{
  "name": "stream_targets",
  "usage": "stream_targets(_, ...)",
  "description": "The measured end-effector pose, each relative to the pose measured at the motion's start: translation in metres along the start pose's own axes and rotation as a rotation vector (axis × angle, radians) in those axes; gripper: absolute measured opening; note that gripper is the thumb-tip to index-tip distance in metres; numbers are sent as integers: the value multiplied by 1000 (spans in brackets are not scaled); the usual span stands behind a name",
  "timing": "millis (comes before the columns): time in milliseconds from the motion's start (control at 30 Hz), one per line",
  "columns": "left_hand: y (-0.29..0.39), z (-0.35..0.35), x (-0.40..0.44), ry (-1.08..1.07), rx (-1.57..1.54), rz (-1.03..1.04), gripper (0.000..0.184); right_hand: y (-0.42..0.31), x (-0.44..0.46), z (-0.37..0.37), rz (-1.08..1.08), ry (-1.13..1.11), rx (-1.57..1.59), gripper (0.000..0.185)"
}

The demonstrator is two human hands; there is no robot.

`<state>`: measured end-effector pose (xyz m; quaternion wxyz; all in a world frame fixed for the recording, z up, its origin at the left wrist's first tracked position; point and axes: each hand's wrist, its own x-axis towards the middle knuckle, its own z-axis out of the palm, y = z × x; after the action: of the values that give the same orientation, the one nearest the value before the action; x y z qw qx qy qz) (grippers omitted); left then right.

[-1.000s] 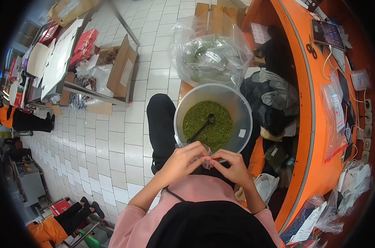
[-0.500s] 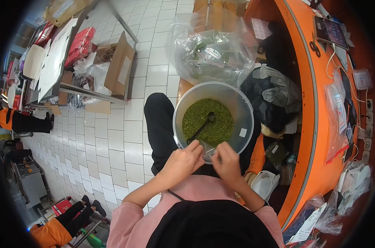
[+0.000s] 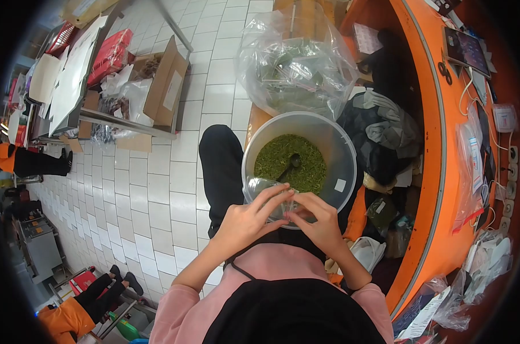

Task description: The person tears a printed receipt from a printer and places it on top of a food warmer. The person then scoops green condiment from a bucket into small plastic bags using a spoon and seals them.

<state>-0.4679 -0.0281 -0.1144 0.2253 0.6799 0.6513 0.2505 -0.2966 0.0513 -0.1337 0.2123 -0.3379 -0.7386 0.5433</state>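
Observation:
My left hand (image 3: 251, 221) and my right hand (image 3: 318, 222) meet over the near rim of a round translucent tub (image 3: 345, 192). Between their fingertips they pinch a small clear plastic bag (image 3: 262, 186), part of which spreads to the left above the tub. Chopped green leaves (image 3: 283, 150) cover the tub's bottom. A black spoon (image 3: 294, 160) rests on the leaves, its handle pointing toward me and partly hidden behind the bag and fingers.
Beyond the tub lies a large clear bag (image 3: 297, 63) of filled green packets. An orange counter (image 3: 423, 172) with scissors (image 3: 445, 73) and a tablet (image 3: 466, 50) runs along the right. Dark clothes (image 3: 380, 132) lie beneath it. Cardboard box (image 3: 171, 86) at left; two people in orange farther off.
My hands have come closer together, fingertips now meeting on the plastic bag. The bag has spread out leftward over the tub and covers the end of the spoon's handle.

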Motion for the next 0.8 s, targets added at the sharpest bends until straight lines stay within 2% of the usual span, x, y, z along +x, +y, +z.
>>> stream_targets(67, -5, 0, -1, 2, -11, 5, 61, -10, 4, -2, 47, -46, -23, 35)
stream_targets(133, -8, 0, -3, 9, -21, 13, 58, -15, 11, -4, -48, -88, -325, 30)
stream_targets(167, -8, -1, -5, 25, -23, -13, 59, -15, 14, -3, -46, -89, -326, 30)
stream_targets(233, -12, -1, -8, 41, -28, -42, 59, -13, 21, -2, -137, -157, -239, 25)
stream_targets(300, -22, -2, -10, 156, -246, -64, 62, -6, 44, -7, 18, -127, 127, 24)
stream_targets(333, -27, -5, -12, 197, -374, -84, 65, -1, 58, -11, 113, -173, 163, 26)
stream_targets(367, -30, -8, -16, 200, -374, -85, 65, 14, 68, -6, 111, -175, 162, 26)
stream_targets(433, -32, -16, -23, 308, -685, -301, 66, 57, 78, 10, -115, -357, -284, 25)
stream_targets(467, -33, -17, -24, 383, -728, -305, 67, 63, 78, 17, 35, -546, -373, 31)
stream_targets(500, -35, -18, -27, 387, -729, -301, 67, 68, 76, 23, 32, -546, -377, 31)
stream_targets(567, -42, -18, -36, 447, -826, -366, 68, 74, 70, 36, -265, -640, -593, 38)
stream_targets(600, -44, -18, -39, 453, -825, -369, 68, 78, 67, 42, -376, -629, -633, 32)
stream_targets(633, -46, -18, -41, 472, -855, -370, 69, 80, 68, 46, -378, -632, -631, 32)
stream_targets(700, -47, -17, -42, 493, -885, -367, 69, 80, 71, 49, -531, -605, -858, 19)
stream_targets(800, -47, -14, -43, 536, -994, -395, 70, 82, 94, 34, -443, -501, -916, 9)
